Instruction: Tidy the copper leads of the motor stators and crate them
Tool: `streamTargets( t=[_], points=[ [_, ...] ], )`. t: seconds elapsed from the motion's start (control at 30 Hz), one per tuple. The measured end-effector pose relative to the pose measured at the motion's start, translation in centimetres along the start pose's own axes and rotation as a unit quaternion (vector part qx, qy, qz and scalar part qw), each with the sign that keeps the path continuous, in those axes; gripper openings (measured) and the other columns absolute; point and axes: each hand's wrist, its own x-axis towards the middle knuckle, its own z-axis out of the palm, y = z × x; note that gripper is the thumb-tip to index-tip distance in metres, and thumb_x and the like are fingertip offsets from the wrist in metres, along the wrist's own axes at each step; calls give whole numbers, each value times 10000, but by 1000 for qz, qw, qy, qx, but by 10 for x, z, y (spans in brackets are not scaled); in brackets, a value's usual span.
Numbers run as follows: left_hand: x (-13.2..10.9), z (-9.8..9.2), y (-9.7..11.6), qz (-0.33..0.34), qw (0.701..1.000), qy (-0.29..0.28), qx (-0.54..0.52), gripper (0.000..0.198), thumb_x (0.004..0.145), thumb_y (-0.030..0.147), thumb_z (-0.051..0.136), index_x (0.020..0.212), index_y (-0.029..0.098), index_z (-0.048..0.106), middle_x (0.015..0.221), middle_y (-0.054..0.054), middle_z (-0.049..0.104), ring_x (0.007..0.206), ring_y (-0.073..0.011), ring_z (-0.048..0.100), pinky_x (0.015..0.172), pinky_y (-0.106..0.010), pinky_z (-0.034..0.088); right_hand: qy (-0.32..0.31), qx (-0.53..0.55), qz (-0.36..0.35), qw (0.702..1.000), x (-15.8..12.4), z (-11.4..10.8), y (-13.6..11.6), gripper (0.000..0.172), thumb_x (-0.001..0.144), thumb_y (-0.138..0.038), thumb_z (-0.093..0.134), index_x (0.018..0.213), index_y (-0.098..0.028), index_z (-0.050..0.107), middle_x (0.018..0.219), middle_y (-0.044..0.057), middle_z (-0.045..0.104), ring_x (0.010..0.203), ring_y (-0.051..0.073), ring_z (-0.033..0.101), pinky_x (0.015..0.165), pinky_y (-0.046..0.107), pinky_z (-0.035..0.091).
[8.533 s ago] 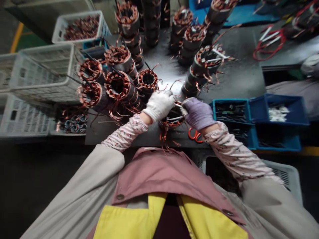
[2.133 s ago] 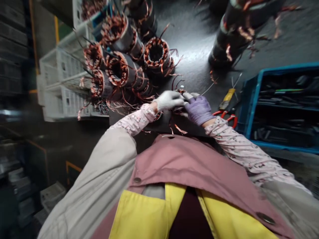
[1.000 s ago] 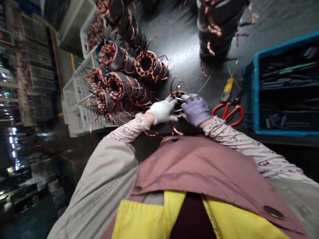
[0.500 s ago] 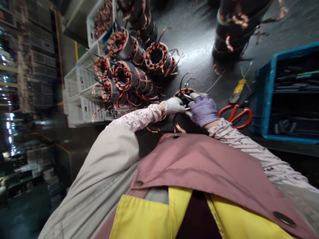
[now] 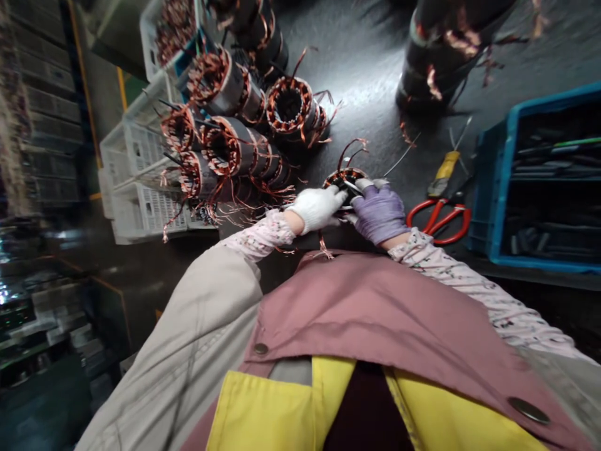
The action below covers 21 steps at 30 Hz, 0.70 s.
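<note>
A motor stator (image 5: 345, 175) with copper windings sits on the dark table close to my body, its loose wire ends sticking out at the far and near sides. My left hand (image 5: 317, 209), in a white knit glove, bends its fingers over the stator's left side, with the fingertips at the opening. From the right, my right hand (image 5: 379, 213), in a purple glove with pale fingertips, is closed at the stator's rim. A thin white piece (image 5: 351, 186) shows by its fingers; whether they grip it is unclear. The gloves hide the stator's near part.
Several wound stators (image 5: 225, 147) lie stacked at the left beside white plastic crates (image 5: 141, 200). Red-handled cutters (image 5: 439, 220) and a yellow-handled tool (image 5: 444, 172) lie right of my hands. Further right stands a blue bin (image 5: 500, 188) with dark pieces. Dark stacked cylinders (image 5: 427, 75) stand at the back.
My left hand has shifted over the stator, its fingers now reaching to the opening and its back turned up. My right hand stays nearly in place. The view has moved slightly.
</note>
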Motion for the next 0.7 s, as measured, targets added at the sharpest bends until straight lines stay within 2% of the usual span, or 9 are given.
streamTargets(
  t=[0.07, 0.1, 0.17, 0.23, 0.3, 0.4, 0.5, 0.6, 0.7],
  points=[
    [12, -3, 11, -13, 996, -64, 54, 363, 955, 232, 534, 1257, 133, 709, 1199, -203, 703, 1091, -355, 703, 908, -433, 533, 17, 9, -11, 1000, 0, 2, 1, 346, 912, -363, 550, 1084, -130, 740, 1504, 216, 523, 1262, 438, 481, 877, 522, 483],
    [18, -4, 13, -18, 995, -78, 65, 349, 962, 198, 487, 1182, 114, 745, 1125, -206, 724, 1079, -358, 705, 905, -438, 526, 22, 12, -12, 1000, 0, 2, 1, 348, 917, -372, 545, 1083, -135, 739, 1501, 213, 527, 1262, 438, 481, 874, 523, 485],
    [28, -4, 10, -13, 995, -91, 48, 331, 952, 243, 509, 1075, 98, 780, 1010, -188, 742, 1021, -341, 709, 874, -411, 518, 18, 16, -5, 1000, 0, 1, 1, 347, 919, -380, 558, 1093, -137, 735, 1512, 205, 520, 1276, 438, 475, 885, 517, 485],
    [33, -1, 1, -16, 995, -91, -25, 323, 906, 345, 588, 984, 107, 792, 901, -137, 738, 903, -291, 700, 793, -359, 508, 6, 15, 1, 1000, 0, 0, 2, 337, 914, -374, 584, 1100, -137, 733, 1532, 195, 505, 1286, 438, 472, 905, 505, 481],
    [32, 6, -5, -47, 986, -71, -145, 309, 858, 387, 624, 907, 129, 787, 789, -74, 704, 784, -229, 657, 709, -321, 486, 2, 10, -8, 1000, 0, 1, 4, 316, 900, -354, 600, 1091, -145, 740, 1529, 183, 513, 1268, 430, 488, 908, 499, 484],
    [21, 23, -2, -111, 940, -22, -321, 235, 810, 344, 634, 833, 146, 760, 700, -14, 648, 685, -161, 579, 648, -289, 460, 24, 4, -36, 999, -2, 5, 10, 315, 881, -340, 596, 1084, -163, 759, 1493, 174, 548, 1224, 418, 516, 895, 510, 493],
    [8, 40, 3, -128, 909, 7, -396, 240, 813, 352, 616, 802, 146, 739, 689, -2, 632, 661, -143, 549, 617, -277, 437, 22, -9, -50, 998, -6, 6, 11, 325, 889, -346, 572, 1085, -187, 777, 1485, 161, 559, 1203, 413, 532, 861, 506, 511],
    [-4, 47, -6, -100, 933, 20, -346, 306, 871, 393, 563, 809, 151, 738, 719, -19, 659, 693, -157, 575, 626, -280, 422, -16, -33, -36, 999, -9, 4, 4, 302, 906, -349, 560, 1039, -201, 786, 1491, 138, 563, 1211, 412, 538, 777, 456, 532],
    [-18, 41, -19, -114, 972, 60, -199, 354, 918, 412, 515, 807, 164, 742, 747, -53, 692, 731, -187, 613, 670, -299, 430, -21, -31, -36, 999, -6, 3, -3, 270, 893, -357, 587, 996, -198, 780, 1491, 142, 558, 1228, 408, 531, 746, 426, 533]
  ],
)
